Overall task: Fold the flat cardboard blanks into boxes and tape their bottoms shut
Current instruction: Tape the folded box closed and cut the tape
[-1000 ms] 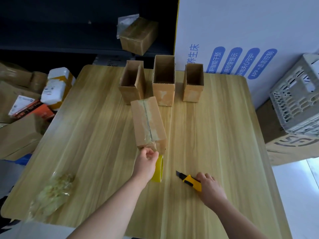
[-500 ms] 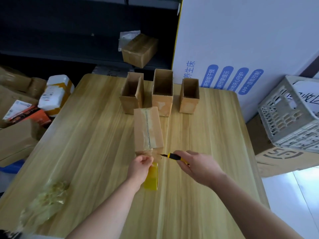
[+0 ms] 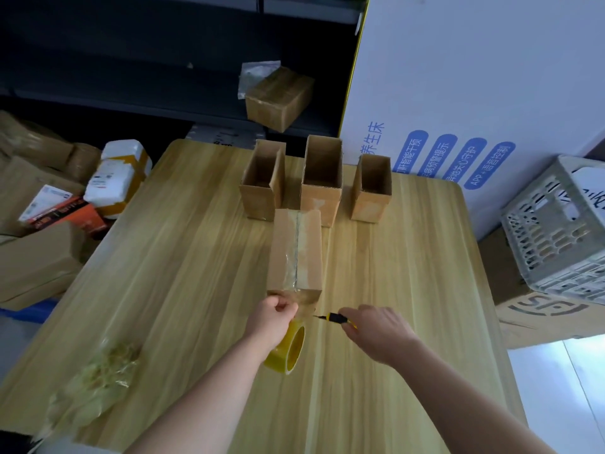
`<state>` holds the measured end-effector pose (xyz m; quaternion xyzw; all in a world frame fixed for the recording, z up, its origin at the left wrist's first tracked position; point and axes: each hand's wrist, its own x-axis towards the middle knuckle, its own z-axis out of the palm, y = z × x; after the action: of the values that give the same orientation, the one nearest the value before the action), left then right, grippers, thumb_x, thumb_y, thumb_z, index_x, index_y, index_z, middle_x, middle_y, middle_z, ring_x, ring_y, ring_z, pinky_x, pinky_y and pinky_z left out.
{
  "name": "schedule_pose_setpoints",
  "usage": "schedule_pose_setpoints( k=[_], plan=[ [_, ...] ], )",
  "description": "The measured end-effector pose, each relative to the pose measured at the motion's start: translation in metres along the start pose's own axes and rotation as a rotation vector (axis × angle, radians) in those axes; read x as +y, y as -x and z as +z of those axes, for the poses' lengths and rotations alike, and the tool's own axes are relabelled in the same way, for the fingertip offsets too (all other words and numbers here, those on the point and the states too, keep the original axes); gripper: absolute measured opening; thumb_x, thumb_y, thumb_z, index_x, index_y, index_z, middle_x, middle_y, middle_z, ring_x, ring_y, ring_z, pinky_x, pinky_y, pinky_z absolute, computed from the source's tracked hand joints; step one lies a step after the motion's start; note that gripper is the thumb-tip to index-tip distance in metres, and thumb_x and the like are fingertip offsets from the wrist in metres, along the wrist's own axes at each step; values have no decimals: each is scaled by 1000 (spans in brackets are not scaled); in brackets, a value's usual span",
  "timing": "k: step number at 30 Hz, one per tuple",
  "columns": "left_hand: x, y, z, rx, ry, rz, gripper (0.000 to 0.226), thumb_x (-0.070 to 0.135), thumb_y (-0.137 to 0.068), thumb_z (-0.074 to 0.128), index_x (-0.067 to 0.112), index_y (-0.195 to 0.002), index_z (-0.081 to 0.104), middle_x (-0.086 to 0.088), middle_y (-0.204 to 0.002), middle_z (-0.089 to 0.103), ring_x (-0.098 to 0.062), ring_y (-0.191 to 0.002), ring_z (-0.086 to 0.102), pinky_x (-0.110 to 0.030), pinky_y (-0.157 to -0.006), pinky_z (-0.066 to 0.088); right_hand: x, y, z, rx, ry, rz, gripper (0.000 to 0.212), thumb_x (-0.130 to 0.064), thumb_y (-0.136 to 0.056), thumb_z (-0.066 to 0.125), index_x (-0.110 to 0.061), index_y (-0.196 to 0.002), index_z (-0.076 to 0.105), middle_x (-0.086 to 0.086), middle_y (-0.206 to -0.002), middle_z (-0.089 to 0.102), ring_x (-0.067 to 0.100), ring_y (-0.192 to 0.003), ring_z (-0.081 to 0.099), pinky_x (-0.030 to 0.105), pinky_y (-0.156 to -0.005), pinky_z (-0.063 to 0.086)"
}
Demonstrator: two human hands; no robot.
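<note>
Left hand grips the tape roll at 6 o'clock of the box; right hand holds the knife, blade pointing 9 o'clock, between roll and box.

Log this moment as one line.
phase: tape cut pending | left hand: grips tape roll at near end of box | right hand: holds utility knife, blade toward left hand | open boxes: three, upright behind

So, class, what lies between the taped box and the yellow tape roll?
In the head view, a stretch of clear tape, beside the left hand holding the roll.
</note>
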<state>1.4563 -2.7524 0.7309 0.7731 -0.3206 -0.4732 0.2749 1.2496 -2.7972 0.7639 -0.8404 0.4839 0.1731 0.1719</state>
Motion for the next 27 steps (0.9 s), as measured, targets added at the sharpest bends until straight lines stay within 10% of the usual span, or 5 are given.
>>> schedule_pose_setpoints(
  k=[11,17,27],
  plan=[
    [2,-1,-8,103,-87,75,19,39,-88,65,21,-85,68,6,-77,70,-13,-74,64,-25,-64,44,3,-9,100,-35,7,129,53,-19,-97,43,-27,-146,25,5,-126,51,29,-116,52,35,-93,43],
    [7,1,-4,149,-166,86,22,40,-88,64,19,-87,70,5,-79,69,-20,-78,65,-25,-60,42,-25,-34,23,739,-347,-131,48,-26,-96,49,-13,-142,44,8,-141,50,26,-126,46,35,-107,37],
    [-37,1,-22,172,-609,-40,23,36,-84,58,17,-91,69,-4,-100,73,-25,-97,68,-29,-75,53,-52,-61,7,649,-281,-325,48,-31,-82,71,-14,-126,62,2,-135,57,23,-127,51,40,-110,39]
  ],
)
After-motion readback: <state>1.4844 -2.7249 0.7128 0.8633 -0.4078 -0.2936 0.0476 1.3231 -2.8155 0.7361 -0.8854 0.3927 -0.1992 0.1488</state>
